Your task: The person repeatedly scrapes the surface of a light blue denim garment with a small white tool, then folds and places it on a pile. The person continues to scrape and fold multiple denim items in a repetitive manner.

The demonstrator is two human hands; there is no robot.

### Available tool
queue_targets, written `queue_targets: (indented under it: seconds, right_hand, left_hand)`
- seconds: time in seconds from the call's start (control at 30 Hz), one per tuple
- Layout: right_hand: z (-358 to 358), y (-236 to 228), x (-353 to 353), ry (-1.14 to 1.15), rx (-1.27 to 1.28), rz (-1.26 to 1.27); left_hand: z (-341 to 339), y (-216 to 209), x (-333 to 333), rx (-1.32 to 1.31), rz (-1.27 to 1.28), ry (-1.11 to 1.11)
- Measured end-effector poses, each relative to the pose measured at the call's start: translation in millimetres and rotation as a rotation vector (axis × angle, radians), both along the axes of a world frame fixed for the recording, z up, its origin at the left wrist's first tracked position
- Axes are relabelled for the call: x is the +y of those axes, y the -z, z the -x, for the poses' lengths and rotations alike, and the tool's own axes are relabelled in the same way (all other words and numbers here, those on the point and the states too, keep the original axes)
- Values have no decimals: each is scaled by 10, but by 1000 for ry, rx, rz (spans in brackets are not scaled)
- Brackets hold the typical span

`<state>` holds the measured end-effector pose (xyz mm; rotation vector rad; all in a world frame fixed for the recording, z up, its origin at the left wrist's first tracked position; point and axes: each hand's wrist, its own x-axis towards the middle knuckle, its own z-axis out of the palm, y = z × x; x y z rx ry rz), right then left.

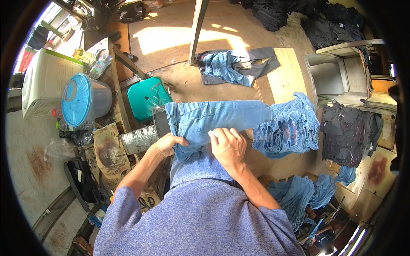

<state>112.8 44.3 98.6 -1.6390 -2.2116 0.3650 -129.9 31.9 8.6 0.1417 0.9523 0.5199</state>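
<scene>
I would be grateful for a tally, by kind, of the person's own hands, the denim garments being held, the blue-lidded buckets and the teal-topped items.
Own hands: 2 (left hand, right hand)
Held light-blue denim garment: 1
Blue-lidded bucket: 1
Teal-topped item: 1
Total: 5

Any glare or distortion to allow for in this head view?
Head view: sunlight washes out part of the floor near the top, while the held jeans lie clear of that glare; also head view: fisheye bending grows toward the dark rounded border.
</scene>
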Motion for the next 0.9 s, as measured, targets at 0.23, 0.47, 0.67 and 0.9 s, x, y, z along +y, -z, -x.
queue_targets:
  seconds: [0.23,0.47,0.67,0.9]
  right_hand:
    - [-24,29,32,12,13,31]
    - [-150,200,46,25,121,63]
    - [-1133,375,135,404,254,268]
    - [-1477,674,26,543,447,383]
  left_hand:
    - [20,31,6,-11,10,14]
    - [9,106,8,9,32,16]
    - [-511,26,196,60,-44,-93]
    - [-1205,-9,240,130,-44,-15]
